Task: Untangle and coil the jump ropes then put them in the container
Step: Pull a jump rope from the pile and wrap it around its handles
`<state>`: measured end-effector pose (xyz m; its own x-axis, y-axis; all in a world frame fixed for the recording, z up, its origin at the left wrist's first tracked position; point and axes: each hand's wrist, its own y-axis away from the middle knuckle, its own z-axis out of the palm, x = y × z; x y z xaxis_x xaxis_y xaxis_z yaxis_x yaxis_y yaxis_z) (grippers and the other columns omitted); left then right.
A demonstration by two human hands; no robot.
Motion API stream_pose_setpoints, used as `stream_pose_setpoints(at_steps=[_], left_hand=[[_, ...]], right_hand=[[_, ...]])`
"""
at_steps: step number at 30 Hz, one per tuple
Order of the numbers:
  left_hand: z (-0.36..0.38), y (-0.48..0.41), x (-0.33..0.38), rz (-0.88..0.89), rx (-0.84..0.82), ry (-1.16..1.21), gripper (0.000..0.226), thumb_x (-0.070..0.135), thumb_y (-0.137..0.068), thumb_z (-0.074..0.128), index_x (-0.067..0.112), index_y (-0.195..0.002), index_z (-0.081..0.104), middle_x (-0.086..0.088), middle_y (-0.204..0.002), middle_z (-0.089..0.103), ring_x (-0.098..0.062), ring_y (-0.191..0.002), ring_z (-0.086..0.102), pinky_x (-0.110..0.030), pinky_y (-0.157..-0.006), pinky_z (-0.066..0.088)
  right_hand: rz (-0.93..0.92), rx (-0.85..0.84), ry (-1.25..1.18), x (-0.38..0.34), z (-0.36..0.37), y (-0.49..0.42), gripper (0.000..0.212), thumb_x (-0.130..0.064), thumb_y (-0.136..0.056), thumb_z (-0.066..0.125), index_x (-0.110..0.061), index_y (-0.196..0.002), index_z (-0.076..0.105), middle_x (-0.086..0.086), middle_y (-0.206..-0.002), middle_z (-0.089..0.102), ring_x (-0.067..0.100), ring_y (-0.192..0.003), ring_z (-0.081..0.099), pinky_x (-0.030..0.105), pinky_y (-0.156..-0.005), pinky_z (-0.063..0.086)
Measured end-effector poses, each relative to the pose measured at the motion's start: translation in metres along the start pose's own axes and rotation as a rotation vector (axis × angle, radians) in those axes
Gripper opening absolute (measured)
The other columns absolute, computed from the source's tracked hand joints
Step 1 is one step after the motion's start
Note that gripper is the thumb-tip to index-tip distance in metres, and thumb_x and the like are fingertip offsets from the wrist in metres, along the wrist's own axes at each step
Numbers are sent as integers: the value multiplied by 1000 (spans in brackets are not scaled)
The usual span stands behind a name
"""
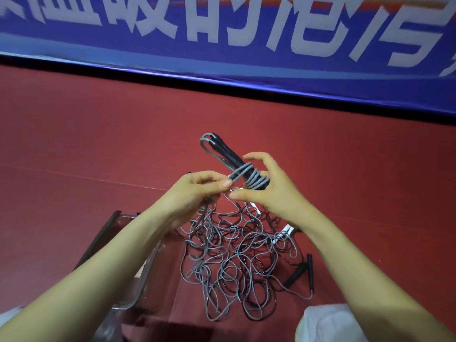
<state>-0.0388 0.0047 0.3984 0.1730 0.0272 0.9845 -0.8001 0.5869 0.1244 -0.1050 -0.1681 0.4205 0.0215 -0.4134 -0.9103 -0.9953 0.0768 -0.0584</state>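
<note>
Both hands up in front of me, over the red floor.

Right hand: curled loosely round the lower end of a coiled bundle. Thumb lies under it, forefinger arches above, the other fingers are behind the wraps. The bundle is black handles laid side by side with grey cord looped at the far tip and wound several turns round the near end. It tilts up and away to the left, clear of the floor.

Left hand: thumb and forefinger pinch the grey cord just where it leaves the wraps, the remaining fingers folded in. More cord hangs down from under this hand toward the pile.

Below the hands: the tangle of grey and black rope, spread in loose overlapping loops on the floor. I cannot tell how many ropes are in it. A pair of black handles lies at its right edge, and a white handle sits beside my right forearm.

Container: clear plastic with a dark rim, on the floor left of the tangle, partly under my left forearm. The ropes lie outside it.

Far side: a blue banner with large white characters. White cloth shows at the lower right.
</note>
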Motion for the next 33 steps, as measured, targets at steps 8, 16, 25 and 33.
stream_pose_setpoints(at_steps=[8, 16, 25, 33], left_hand=[[13, 2, -8, 52, -83, -107, 30, 27, -69, 75, 11, -66, 51, 0, -52, 53, -11, -45, 37, -16, -44, 32], [-21, 0, 4, 145, -236, -282, 42, 64, -82, 58, 25, -83, 73, 9, -59, 38, -10, -59, 28, -27, -57, 22], [-30, -6, -7, 224, -90, -330, 40, 53, -59, 81, 16, -69, 69, -9, -70, 58, -23, -72, 45, -39, -71, 35], [-41, -1, -11, 51, -314, -593, 15, 12, -67, 84, 9, -77, 73, -10, -75, 71, -13, -71, 62, -24, -72, 49]], right_hand=[[156, -33, -503, 1, 10, -3, 38, -50, -81, 59, -18, -98, 54, 13, -70, 45, 6, -34, 22, 12, -34, 13], [188, -204, -805, 1, -2, -4, 47, -53, -90, 44, -19, -119, 57, 9, -67, 55, 5, -30, 25, 10, -31, 16], [285, -746, -942, -1, 8, 4, 60, -62, -81, 60, -15, -118, 52, 1, -61, 50, 0, -31, 36, 10, -27, 20], [489, -829, 235, 4, 25, 21, 51, -49, -91, 59, -9, -113, 38, 8, -70, 58, 9, -37, 39, 17, -33, 25]])
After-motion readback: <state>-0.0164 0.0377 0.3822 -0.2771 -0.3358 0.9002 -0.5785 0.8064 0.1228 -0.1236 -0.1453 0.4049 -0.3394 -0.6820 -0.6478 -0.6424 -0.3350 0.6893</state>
